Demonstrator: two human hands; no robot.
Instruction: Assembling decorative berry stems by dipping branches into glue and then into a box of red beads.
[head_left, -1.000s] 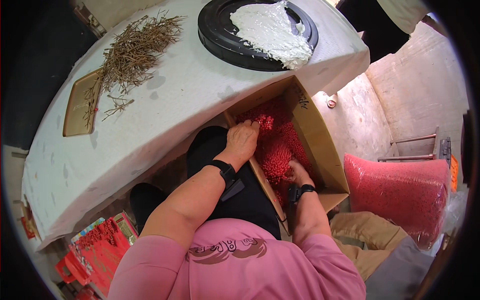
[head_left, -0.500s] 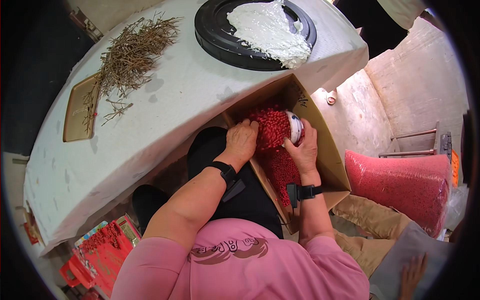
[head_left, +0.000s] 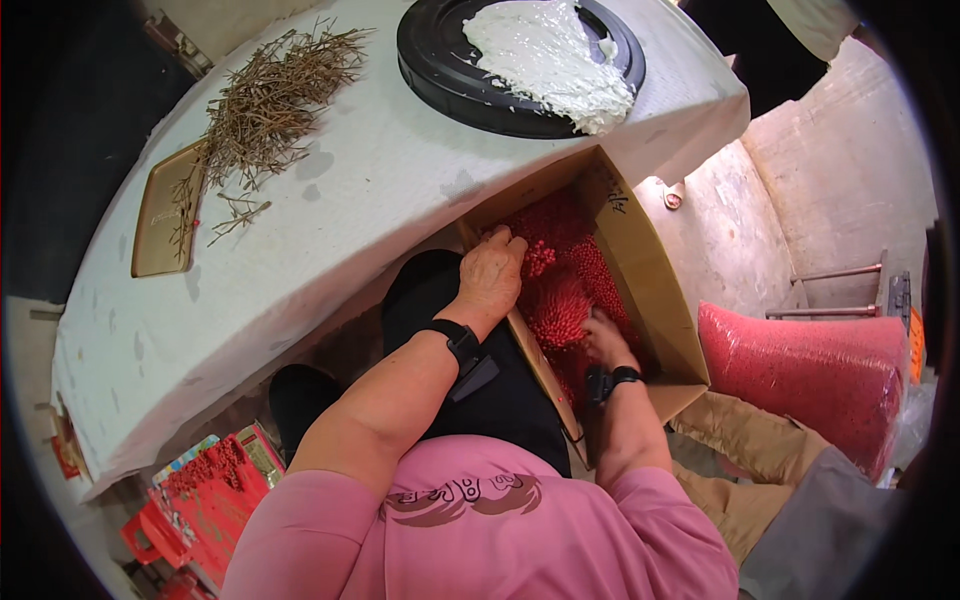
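An open cardboard box (head_left: 655, 285) stands between my knees and the table, with small red beads (head_left: 600, 275) inside. My left hand (head_left: 491, 270) is closed over the box's left side. At its fingertips shows a cluster of red-beaded sprigs (head_left: 540, 258); their stems are hidden by my fingers. Down in the box, my right hand (head_left: 608, 340) curls at the edge of a rounded, motion-smeared heap of red beads (head_left: 560, 312). The white bowl it gripped earlier is hidden under that heap or by the hand.
The white-covered table (head_left: 330, 230) carries a pile of thin brown stems (head_left: 275, 105), a gold tray (head_left: 165, 225) and a black round lid (head_left: 430, 75) with white paste (head_left: 550, 60). A clear bag of red beads (head_left: 805, 375) lies right; a red stool (head_left: 205, 505) stands lower left.
My right hand has gone lower into the box, and the white bowl has dropped from sight. Beads no longer pour beside my left hand, which has barely moved.
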